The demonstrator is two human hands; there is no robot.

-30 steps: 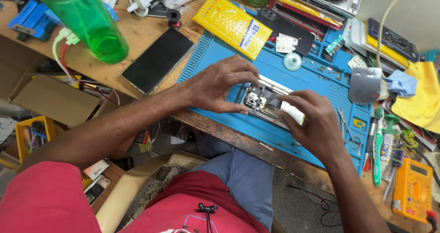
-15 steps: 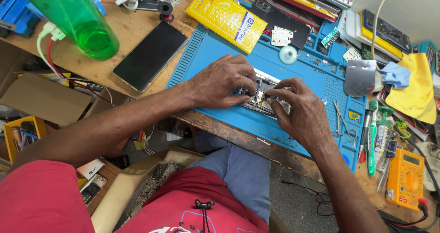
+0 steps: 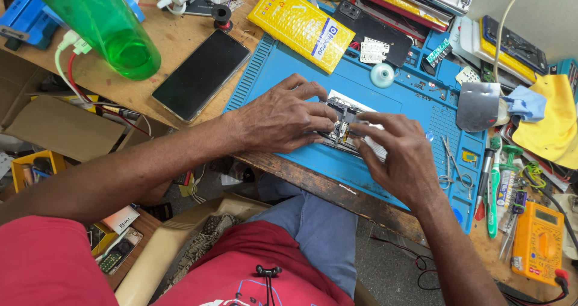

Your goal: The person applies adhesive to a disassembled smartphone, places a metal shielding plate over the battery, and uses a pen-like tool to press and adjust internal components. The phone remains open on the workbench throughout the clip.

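pressing one opened phone (image 3: pixel 344 124), left hand (image 3: pixel 283 114), right hand (image 3: pixel 402 155), fingers pinched on it, one blue mat (image 3: pixel 289 71)

Single head cam, looks steeply down, close over blue mat (image 3: pixel 289 77) at bench edge.

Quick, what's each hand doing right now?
Left hand: fingers curled, pressing down on the opened phone.
Right hand: fingertips on the same phone; a firm grip cannot be told.
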